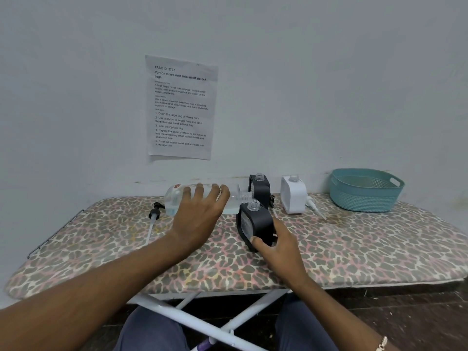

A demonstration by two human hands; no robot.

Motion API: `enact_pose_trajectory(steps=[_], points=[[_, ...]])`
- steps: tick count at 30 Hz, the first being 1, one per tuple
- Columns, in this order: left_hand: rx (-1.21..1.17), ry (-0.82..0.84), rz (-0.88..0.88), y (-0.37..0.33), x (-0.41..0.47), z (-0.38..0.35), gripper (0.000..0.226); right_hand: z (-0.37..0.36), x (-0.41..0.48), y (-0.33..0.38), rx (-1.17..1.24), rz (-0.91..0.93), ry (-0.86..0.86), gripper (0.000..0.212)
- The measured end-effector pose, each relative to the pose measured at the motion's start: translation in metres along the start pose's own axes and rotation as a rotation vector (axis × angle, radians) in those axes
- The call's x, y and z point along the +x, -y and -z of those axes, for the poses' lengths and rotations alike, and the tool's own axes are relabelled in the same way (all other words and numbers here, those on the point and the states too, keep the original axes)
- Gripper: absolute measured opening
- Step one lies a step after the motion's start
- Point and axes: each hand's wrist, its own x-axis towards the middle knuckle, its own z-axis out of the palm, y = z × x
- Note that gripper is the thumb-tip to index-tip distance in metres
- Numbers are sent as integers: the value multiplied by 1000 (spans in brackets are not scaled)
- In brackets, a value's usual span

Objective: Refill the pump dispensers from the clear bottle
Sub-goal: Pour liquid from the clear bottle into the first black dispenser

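Note:
My left hand [200, 214] grips the clear bottle [174, 198], held on its side above the board with its open neck pointing right over the mouth of the near black dispenser [254, 224]. A little clear liquid lies along the bottle's lower side. My right hand [278, 247] holds that dispenser at its base, thumb on the front. A second black dispenser [260, 188] stands behind it, and a white dispenser [293, 196] stands to the right. All three have uncapped necks. A black pump head [154, 214] with its tube lies at the left, a white pump [315, 207] beside the white dispenser.
Everything rests on an ironing board with a leopard-print cover [354, 249] against a pale wall. A teal plastic basket [366, 190] sits at the far right. A printed sheet [181, 107] is taped to the wall. The board's white legs [202, 323] cross above my knees.

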Motion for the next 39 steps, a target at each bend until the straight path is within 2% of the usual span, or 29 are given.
enact_pose_trajectory(steps=[18, 39], points=[[-10, -36, 6, -1, 0, 0, 62, 0, 2, -2, -3, 18, 0, 48], [-10, -7, 0, -1, 0, 1, 65, 0, 1, 0, -9, 1, 5, 44]])
